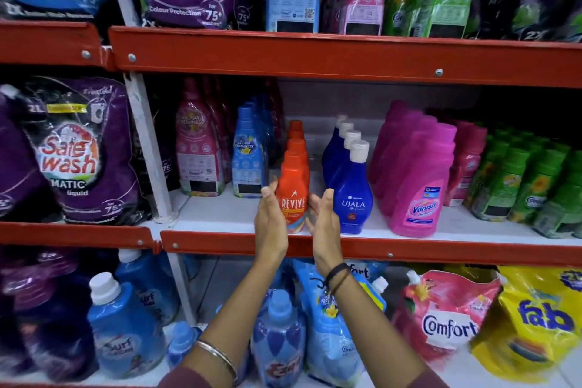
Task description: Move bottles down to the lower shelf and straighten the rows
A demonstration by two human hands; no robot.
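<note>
An orange Revive bottle stands at the front of a single-file row of the same bottles on the middle shelf. My left hand is flat against its left side with the fingers extended. On its right side is my right hand, fingers apart, in the gap between it and the front blue Ujala bottle. Neither hand is closed around a bottle. The Ujala bottles form a row running back, and a row of pink Vanish bottles stands to the right of them.
Pink and blue softener bottles stand left of the orange row, green bottles at the far right. Red shelf lips cross in front. The lower shelf holds blue Surf bottles, a Comfort pouch and a yellow fab pouch.
</note>
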